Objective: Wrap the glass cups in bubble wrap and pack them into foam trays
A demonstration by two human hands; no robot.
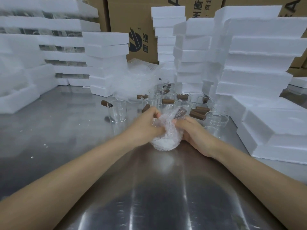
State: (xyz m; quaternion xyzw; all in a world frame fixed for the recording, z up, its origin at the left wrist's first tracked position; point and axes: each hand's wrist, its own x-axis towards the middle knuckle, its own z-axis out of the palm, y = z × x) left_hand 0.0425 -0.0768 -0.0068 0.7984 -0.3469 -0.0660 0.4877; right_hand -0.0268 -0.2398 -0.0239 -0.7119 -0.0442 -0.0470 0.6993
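Glass cup in bubble wrap [166, 133] is held low over the steel table [66, 146], centre of view, w/ both hands on it. Its brown handle [180, 113] is seen through the wrap at the top right of the bundle. Left hand [146, 125] is curled over the left side of the bundle, fingers bent and gripping the wrap. Right hand [194, 131] is clamped on the right side, thumb on top near the handle, fingers tucked under. Whether the bundle's base touches the table can't be told.

Just behind the hands, a group of unwrapped glass cups [182, 103] w/ brown handles is stood upright on the table, close together. One more cup [117, 111] is stood apart to the left of the group, handle pointed left. Behind the group, a loose heap of bubble wrap sheets [137, 77] is piled between two foam stacks.

Foam trays [255, 63] are stacked high on the right, w/ lower ones [274, 130] stepped down near the right arm. A shorter stack [106, 63] is placed centre-left; more foam pieces [21, 80] are laid at far left, blurred. Cardboard boxes [141, 22] w/ printed logo are stood at the back. Small white foam crumbs [44, 145] are scattered on the table, left side.
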